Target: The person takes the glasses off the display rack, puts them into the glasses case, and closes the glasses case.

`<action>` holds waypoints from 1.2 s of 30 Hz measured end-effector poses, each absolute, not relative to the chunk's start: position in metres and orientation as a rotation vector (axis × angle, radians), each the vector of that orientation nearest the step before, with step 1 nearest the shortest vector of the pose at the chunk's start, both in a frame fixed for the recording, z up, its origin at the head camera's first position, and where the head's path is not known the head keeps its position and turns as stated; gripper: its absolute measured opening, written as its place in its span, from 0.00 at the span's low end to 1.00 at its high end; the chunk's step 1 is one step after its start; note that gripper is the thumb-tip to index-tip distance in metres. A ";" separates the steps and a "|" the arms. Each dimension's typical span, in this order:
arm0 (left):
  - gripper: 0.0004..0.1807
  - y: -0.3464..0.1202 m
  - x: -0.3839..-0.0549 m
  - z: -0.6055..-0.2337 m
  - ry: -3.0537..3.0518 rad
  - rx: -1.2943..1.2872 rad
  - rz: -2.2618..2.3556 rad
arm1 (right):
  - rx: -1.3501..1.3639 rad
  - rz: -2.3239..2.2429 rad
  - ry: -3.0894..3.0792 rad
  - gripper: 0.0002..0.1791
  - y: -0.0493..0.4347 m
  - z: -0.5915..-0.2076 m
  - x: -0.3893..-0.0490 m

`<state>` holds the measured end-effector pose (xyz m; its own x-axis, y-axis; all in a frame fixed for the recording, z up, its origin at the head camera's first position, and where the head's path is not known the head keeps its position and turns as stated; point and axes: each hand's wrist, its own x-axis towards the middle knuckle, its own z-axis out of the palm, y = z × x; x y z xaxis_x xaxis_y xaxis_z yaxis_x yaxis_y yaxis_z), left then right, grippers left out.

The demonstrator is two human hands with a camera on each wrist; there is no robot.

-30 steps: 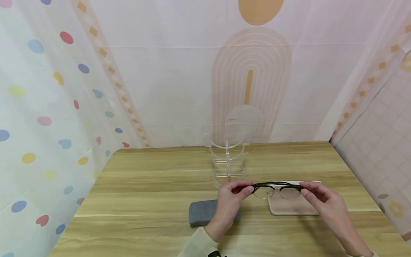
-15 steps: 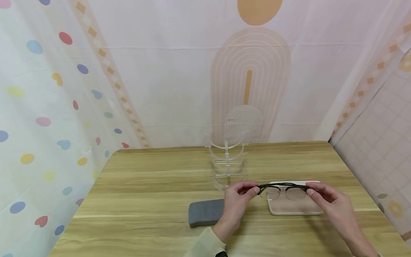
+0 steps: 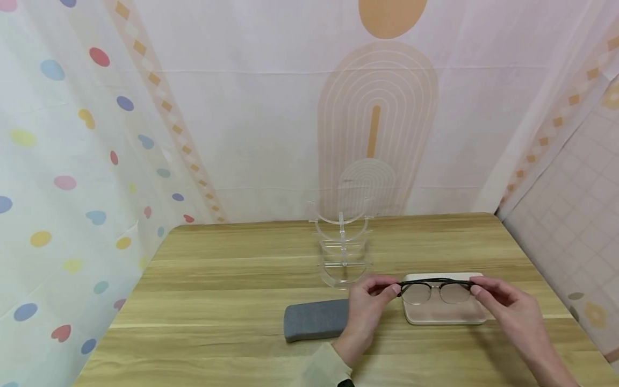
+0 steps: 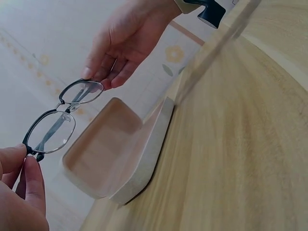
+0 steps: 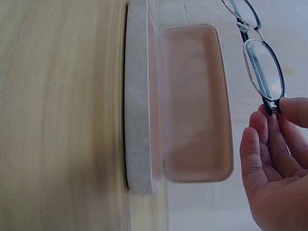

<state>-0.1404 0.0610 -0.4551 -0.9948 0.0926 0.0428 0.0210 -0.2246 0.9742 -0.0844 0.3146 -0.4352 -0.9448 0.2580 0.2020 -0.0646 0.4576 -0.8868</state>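
A pair of eyeglasses [image 3: 435, 281] with dark browline frames and folded temples is held level between both hands. My left hand [image 3: 366, 309] pinches one end of the frame with thumb and fingers. At the other end, the thumb and fingers of my right hand [image 3: 513, 310] grip the hinge corner. Below the glasses lies an open glasses case [image 3: 445, 317], pale outside and lined in pink. Both wrist views show the glasses raised above the hollow case [image 5: 195, 106], apart from its lining.
A closed grey glasses case [image 3: 311, 322] lies on the wooden table [image 3: 217, 301], partly hidden by the left hand. Behind it stands a clear acrylic eyewear stand [image 3: 342, 236] with several tiers. Patterned curtains [image 3: 251, 134] border the table at the back and sides.
Both hands have moved right and slightly toward the person, carrying the glasses more squarely over the open case. More of the grey case shows now. Both grips stay the same.
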 end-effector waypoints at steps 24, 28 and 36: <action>0.04 0.090 -0.138 -0.468 1.956 0.046 2.359 | -0.185 1.365 -2.600 0.19 0.344 -0.448 -0.080; 0.04 0.093 -0.138 -0.471 1.979 0.048 2.344 | -0.177 1.344 -2.628 0.21 0.347 -0.448 -0.081; 0.04 0.096 -0.141 -0.478 2.001 -0.005 2.333 | -0.135 1.257 -2.706 0.18 0.351 -0.451 -0.085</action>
